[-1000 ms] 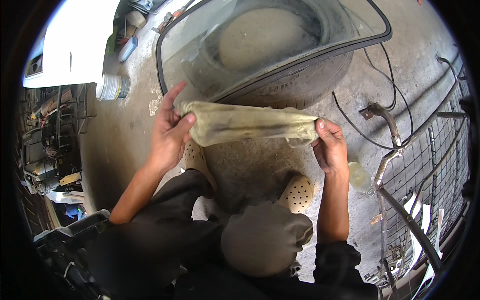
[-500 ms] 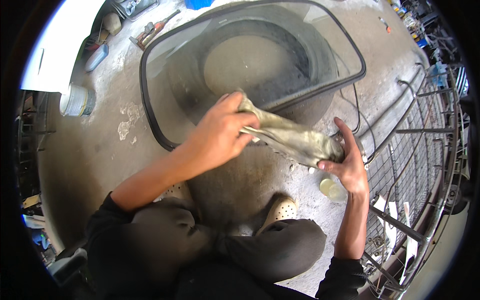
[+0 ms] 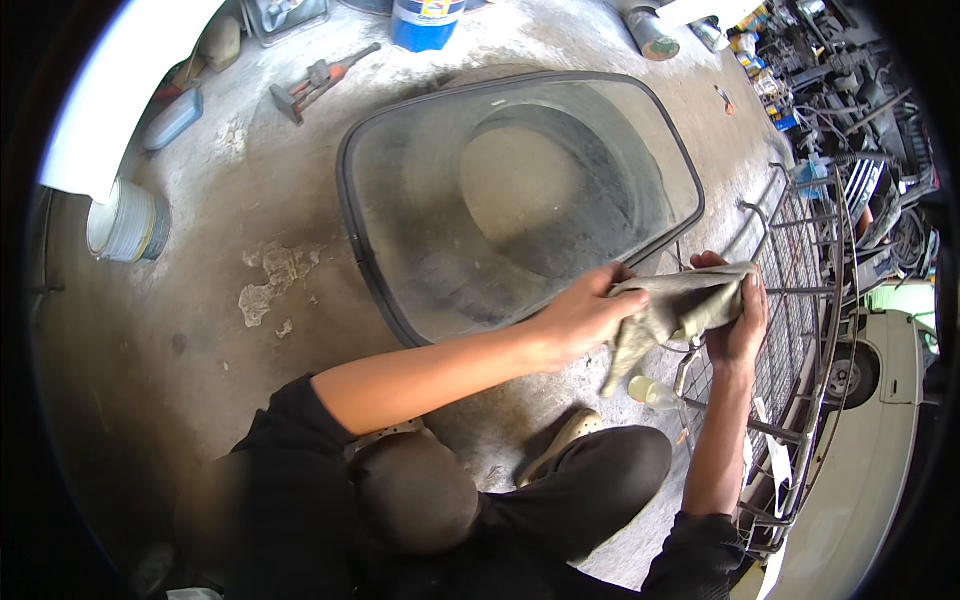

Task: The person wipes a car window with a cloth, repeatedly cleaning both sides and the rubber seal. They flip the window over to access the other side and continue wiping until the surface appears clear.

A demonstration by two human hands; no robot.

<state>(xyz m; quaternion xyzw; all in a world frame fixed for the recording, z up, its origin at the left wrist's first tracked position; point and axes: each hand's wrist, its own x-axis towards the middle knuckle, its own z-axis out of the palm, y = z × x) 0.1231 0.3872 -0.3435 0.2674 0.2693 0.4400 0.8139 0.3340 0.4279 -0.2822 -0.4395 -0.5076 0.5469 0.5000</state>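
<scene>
A grimy grey-green cloth (image 3: 660, 325) is stretched between my two hands, one corner of it hanging down. My left hand (image 3: 590, 315) pinches its left end between thumb and fingers. At the other end, my right hand (image 3: 738, 335) has its fingers and thumb closed round the cloth, partly covered by its folds. Just beyond my left hand is a car window pane (image 3: 420, 215) edged in black rubber, lying over a tire (image 3: 610, 180) that shows through the glass. Under the cloth, a small clear bottle with yellowish liquid (image 3: 650, 392) is on the floor.
A wire-mesh metal rack (image 3: 795, 260) stands close by my right arm, with a white vehicle (image 3: 870, 430) beyond it. Further off are a blue bucket (image 3: 425, 25), a red-and-black tool (image 3: 315, 85) and a metal can (image 3: 655, 40). A white bucket (image 3: 130, 225) lies at left.
Both hands have moved right with the cloth, which is now bunched shorter between them. My right fingers, spread before, have closed on its end. The view has shifted, showing more beyond the glass.
</scene>
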